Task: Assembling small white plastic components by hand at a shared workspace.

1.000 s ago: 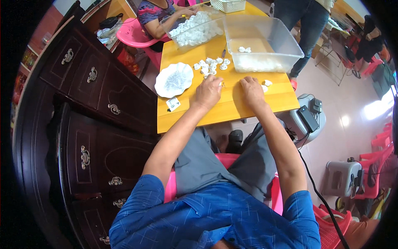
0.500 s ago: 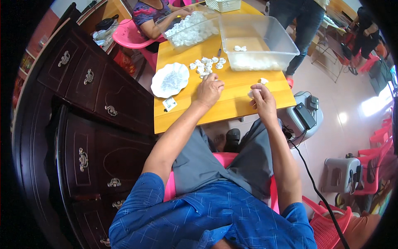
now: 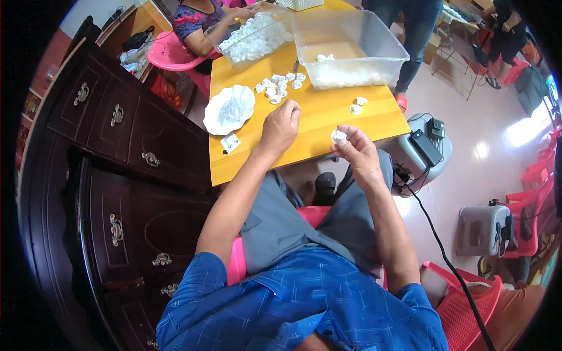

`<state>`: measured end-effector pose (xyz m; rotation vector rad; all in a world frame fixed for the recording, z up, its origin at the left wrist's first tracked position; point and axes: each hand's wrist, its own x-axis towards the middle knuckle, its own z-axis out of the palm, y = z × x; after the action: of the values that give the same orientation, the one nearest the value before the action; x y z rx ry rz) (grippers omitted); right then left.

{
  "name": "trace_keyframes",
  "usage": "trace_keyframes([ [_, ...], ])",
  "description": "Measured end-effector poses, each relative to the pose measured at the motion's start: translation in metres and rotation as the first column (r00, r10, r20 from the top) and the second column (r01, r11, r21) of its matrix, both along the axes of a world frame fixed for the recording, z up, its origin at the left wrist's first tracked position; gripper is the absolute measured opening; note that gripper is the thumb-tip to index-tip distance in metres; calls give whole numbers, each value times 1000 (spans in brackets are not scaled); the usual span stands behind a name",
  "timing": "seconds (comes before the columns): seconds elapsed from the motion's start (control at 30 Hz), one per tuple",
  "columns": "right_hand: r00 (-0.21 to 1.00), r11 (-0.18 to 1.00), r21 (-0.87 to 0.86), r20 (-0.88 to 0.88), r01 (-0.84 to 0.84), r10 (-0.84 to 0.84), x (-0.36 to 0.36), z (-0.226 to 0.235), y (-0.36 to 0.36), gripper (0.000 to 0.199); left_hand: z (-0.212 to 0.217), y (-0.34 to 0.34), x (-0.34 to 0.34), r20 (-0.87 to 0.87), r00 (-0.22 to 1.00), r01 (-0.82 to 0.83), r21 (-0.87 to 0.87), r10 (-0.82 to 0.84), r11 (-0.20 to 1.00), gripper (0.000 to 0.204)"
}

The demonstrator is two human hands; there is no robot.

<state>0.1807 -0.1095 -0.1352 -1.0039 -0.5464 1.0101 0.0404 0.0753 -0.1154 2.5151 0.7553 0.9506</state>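
Note:
My right hand [image 3: 362, 153] pinches a small round white plastic piece [image 3: 338, 136] between thumb and fingers, over the table's near edge. My left hand [image 3: 281, 125] is closed, its fingers curled above the tabletop; whatever they hold is hidden. Just beyond it lies a loose group of similar white pieces [image 3: 270, 91]. Left of this hand stands a scalloped white plate [image 3: 209, 120] with many tiny silvery bits in it, too small to name. Two more white pieces [image 3: 356, 109] lie to the right, beyond my right hand.
A large clear bin [image 3: 374, 65] with white pieces stands at the far right of the yellow table [image 3: 316, 126]. Another clear bin [image 3: 240, 63] is heaped with them, a co-worker's hands [image 3: 241, 14] beside it. A small card [image 3: 230, 143] lies near the plate. A dark cabinet [image 3: 134, 175] borders the left.
A second white piece now lies beside the single one at the right. My right hand has come nearer and left with a piece in its fingertips. The left hand's fingers have curled in more.

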Motion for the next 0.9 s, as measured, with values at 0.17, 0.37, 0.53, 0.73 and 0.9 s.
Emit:
trace_keyframes([
  [0.17,994,999,32,107,-1,-3,-4,1,-1,37,26,-43,-15,198,980,101,-472,-7,876,6],
  [0.37,983,1000,18,183,-10,7,-8,1,-2,35,19,-54,-29,372,928,318,-800,5,508,14],
  [0.53,974,999,42,227,-12,2,-9,-1,-2,34,28,-69,-30,392,918,360,-766,-56,532,20],
  [0.73,962,999,13,271,-32,27,-11,2,-3,33,40,-75,-26,395,914,378,-739,-96,557,16],
  [0.9,950,999,27,311,-34,24,-15,4,-3,32,39,-77,-21,348,931,329,-672,-110,664,12],
])
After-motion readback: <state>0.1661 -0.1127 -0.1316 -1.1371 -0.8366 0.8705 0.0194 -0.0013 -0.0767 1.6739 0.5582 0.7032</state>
